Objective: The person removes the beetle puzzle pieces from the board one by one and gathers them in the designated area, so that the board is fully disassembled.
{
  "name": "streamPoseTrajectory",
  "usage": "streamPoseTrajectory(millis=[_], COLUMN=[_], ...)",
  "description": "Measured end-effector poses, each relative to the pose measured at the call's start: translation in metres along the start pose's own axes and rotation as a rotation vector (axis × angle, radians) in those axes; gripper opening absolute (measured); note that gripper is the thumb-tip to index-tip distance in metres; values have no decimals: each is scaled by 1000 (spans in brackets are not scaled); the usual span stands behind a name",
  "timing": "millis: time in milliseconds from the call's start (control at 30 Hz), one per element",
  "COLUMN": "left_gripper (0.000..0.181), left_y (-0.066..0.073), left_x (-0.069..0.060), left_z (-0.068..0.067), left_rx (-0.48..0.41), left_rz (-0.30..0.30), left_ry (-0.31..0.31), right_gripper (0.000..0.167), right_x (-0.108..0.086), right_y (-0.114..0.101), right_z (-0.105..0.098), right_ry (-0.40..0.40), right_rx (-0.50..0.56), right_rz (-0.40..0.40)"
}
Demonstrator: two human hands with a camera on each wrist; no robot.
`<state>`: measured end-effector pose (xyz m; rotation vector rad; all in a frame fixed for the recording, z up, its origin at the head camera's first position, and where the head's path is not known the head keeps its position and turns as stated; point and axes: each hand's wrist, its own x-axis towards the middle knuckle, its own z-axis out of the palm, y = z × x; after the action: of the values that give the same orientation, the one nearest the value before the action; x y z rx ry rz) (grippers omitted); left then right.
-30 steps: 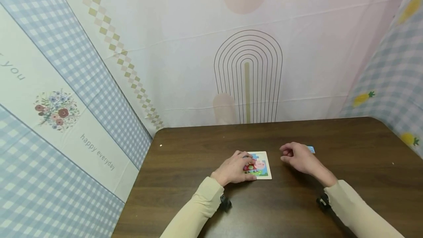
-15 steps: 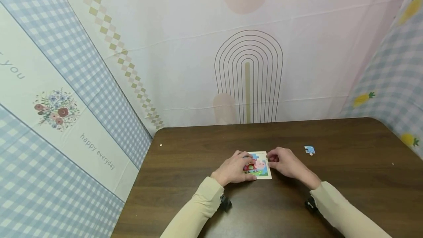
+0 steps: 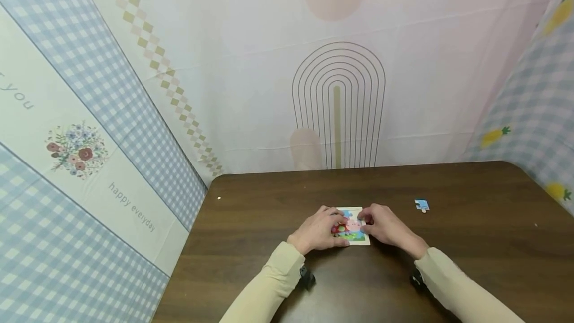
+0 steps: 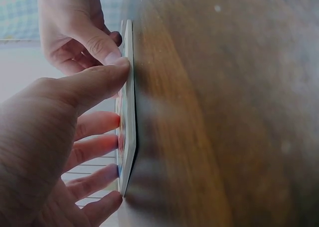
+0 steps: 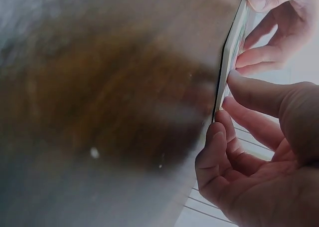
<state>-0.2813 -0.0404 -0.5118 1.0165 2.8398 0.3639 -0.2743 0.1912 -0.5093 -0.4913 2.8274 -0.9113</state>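
Observation:
A small square jigsaw puzzle board (image 3: 354,238) with a pale border and a cartoon pig picture lies flat on the dark wooden table. My left hand (image 3: 315,230) rests over its left side, fingers spread on the picture and thumb on the near edge. At the right side is my right hand (image 3: 386,224), thumb and forefinger close together over the upper right part, pinching what seems a small puzzle piece that they largely hide. In the right wrist view the other fingers of the right hand (image 5: 264,152) are curled beside the board. A loose blue puzzle piece (image 3: 421,205) lies farther right.
The brown table (image 3: 251,233) reaches back to a pale patterned cloth (image 3: 260,88) hanging behind it. Checked cloth hangs at the left and right. A tiny white speck (image 3: 218,198) sits near the table's far left.
My right hand has moved left from near the loose blue piece to the board's right side, reaching over its border now. The left hand has stayed on the board.

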Motion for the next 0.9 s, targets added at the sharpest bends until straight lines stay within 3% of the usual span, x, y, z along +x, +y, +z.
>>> streamPoseTrajectory(millis=[600, 900], left_gripper=[55, 55], left_y=[0, 0], left_x=[1, 1], left_z=[1, 0], left_rx=[-13, -16], left_rz=[-16, -14], left_ry=[-12, -7], right_gripper=[17, 21], right_x=[5, 5], right_y=[-1, -3], right_z=[3, 2], right_ry=[-58, -51], right_rx=[49, 69], right_rz=[54, 33])
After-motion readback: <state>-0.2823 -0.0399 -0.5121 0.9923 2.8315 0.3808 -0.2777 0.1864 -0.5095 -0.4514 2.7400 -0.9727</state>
